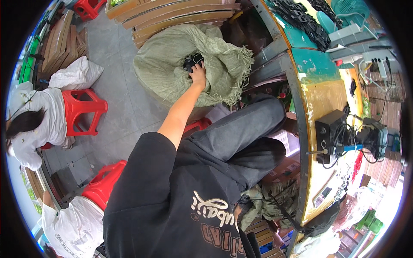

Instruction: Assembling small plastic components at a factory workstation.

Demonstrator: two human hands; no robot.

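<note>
Reaching down from a seated position, the person stretches the left hand [198, 74] into the open mouth of a large green woven sack [163, 64] that sits on the grey floor beside the workbench [320, 92]. The fingers curl into a pile of small black parts [191, 61] inside the sack, touching them, but the view is too small to tell whether anything is actually gripped. The right hand is hidden behind the black shirt and grey trousers, so its state cannot be told. Stacked wooden boards [180, 15] lie just beyond the sack. A red plastic stool [81, 109] stands well apart to the left, beside another person in white [32, 124]. More black parts [301, 19] lie heaped on the bench top.
</note>
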